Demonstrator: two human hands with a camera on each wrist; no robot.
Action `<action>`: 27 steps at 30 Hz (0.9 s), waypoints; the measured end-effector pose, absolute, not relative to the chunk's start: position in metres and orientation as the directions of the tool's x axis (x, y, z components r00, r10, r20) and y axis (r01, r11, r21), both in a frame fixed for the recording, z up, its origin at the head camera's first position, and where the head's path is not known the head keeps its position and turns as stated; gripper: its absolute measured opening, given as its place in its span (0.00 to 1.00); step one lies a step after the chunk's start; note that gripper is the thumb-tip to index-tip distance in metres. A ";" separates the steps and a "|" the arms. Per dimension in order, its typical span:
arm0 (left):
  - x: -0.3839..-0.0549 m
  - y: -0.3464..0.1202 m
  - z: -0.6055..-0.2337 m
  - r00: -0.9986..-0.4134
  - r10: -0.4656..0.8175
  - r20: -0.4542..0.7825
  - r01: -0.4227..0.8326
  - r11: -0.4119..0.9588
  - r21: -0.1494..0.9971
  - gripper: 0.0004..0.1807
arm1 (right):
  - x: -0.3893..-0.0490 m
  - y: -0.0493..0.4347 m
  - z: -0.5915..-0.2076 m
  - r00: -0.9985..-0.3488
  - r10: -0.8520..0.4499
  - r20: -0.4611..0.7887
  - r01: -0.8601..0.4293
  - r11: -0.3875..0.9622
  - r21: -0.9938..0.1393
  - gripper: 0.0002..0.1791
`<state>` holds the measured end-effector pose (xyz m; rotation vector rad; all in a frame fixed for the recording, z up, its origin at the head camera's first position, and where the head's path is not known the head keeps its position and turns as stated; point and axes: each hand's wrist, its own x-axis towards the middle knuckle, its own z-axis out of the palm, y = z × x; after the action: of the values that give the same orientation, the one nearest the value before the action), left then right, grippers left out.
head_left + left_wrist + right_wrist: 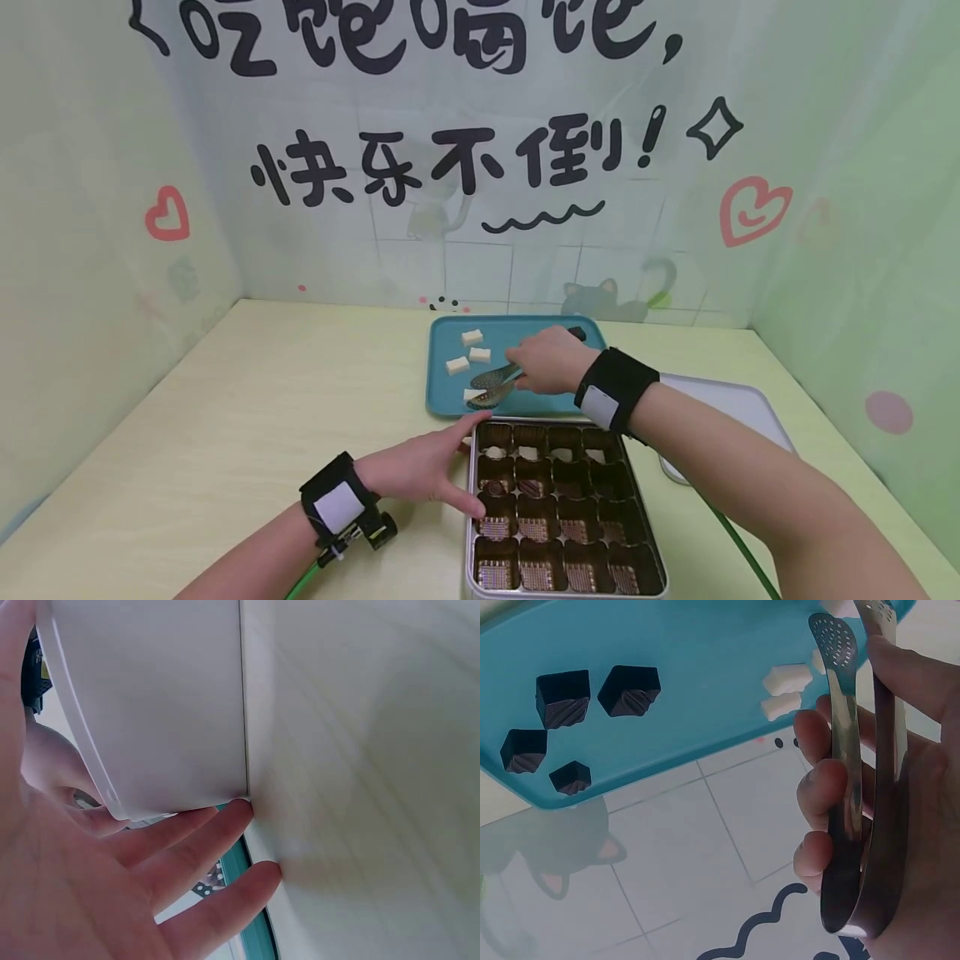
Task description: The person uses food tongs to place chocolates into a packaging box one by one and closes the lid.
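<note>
My right hand (553, 360) grips a pair of metal tongs (844, 750) with perforated heads, over the blue tray (438, 402). The tong heads are apart, and a white chocolate piece (472, 394) lies right by them; I cannot tell whether they touch it. Several more white pieces (457, 365) sit on the tray's left part. With fingers spread and fairly straight, my left hand (420, 467) touches the left side of a metal tin (472, 542). Its brown divided insert (551, 496) has white pieces along the back row and dark ones in two left cells of the second row.
Several dark chocolates (630, 690) lie on the blue tray's right part, mostly hidden by my right hand in the head view. A pale tray (731, 408) lies right of the tin, partly under my right forearm. A printed curtain (480, 267) closes off the table's back.
</note>
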<state>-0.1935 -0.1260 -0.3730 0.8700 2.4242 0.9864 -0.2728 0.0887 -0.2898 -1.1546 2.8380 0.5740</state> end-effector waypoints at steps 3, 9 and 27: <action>-0.194 -0.126 -0.373 -0.734 0.670 -0.110 0.403 0.560 0.723 0.64 | -0.275 0.090 -0.293 -0.720 -0.676 -0.156 -0.685 0.657 0.314 0.16; -0.195 -0.126 -0.375 -0.733 0.673 -0.100 0.411 0.555 0.723 0.64 | -0.278 0.090 -0.296 -0.725 -0.669 -0.163 -0.683 0.668 0.295 0.11; -0.195 -0.125 -0.375 -0.736 0.669 -0.101 0.419 0.568 0.708 0.65 | -0.265 0.141 -0.268 -0.731 -0.682 -0.009 -0.677 0.723 0.138 0.13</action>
<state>-0.1951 -0.1254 -0.3751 0.8861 2.4453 0.9671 -0.2651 0.1414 -0.2680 -1.1662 2.9553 0.2102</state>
